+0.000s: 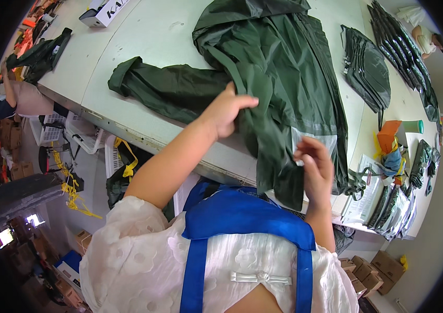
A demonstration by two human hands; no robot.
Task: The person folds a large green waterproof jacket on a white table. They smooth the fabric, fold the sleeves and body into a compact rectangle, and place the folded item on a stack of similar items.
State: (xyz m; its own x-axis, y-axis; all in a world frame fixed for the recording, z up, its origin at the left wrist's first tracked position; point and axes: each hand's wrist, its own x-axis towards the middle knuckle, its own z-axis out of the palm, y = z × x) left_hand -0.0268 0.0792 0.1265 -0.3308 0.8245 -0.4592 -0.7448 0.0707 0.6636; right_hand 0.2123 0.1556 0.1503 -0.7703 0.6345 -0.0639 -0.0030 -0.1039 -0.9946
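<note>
A dark green rain jacket (294, 68) lies spread on the white table in front of me, one sleeve (174, 86) stretched to the left. Its front edge hangs down toward my apron, and a pale grey strip crosses its lower part. My left hand (226, 110) is closed on the jacket's edge, thumb on top and the other fingers hidden under the cloth. Just above the lower right part of the jacket is my right hand (316, 166), fingers loosely bent and apart from the thumb. A small white spot shows at one fingertip; I cannot make out what it is.
Stacked dark green pouches (366, 68) and packed bags (401, 49) lie at the right. Near them stand an orange box (390, 136) and a green tape roll (413, 126). A white carton (104, 13) sits far left. Another person (20, 96) handles dark cloth (49, 55) there.
</note>
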